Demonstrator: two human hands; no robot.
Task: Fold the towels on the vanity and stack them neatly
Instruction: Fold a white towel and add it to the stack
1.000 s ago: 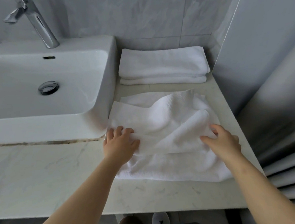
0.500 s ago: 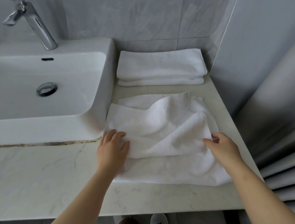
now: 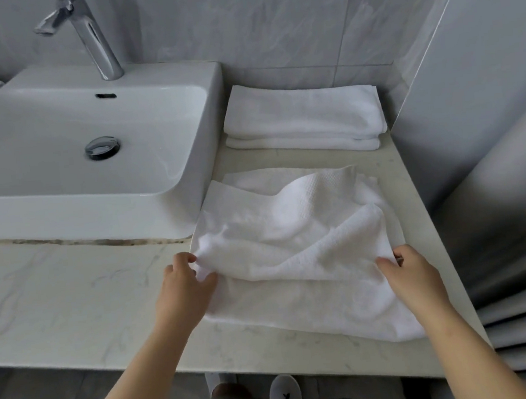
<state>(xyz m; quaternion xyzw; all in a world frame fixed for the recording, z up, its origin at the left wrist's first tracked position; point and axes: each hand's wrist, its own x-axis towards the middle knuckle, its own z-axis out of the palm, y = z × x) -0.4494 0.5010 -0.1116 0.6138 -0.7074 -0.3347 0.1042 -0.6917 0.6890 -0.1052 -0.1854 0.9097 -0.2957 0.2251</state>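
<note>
Near the vanity's (image 3: pixel 73 298) right front corner, your left hand (image 3: pixel 184 293) and right hand (image 3: pixel 413 277) each pinch the rumpled towel's (image 3: pixel 294 244) upper layer to square its fold.

Faucet (image 3: pixel 88 39) top cut off; sink (image 3: pixel 64 197) cropped left.

Three white towels: two folded towels (image 3: pixel 304 117) stacked, one rumpled towel (image 3: pixel 295 253) spread loose. One sink (image 3: pixel 91 144), one faucet (image 3: pixel 91 36), one drain plug (image 3: pixel 102 147), two hands.
</note>
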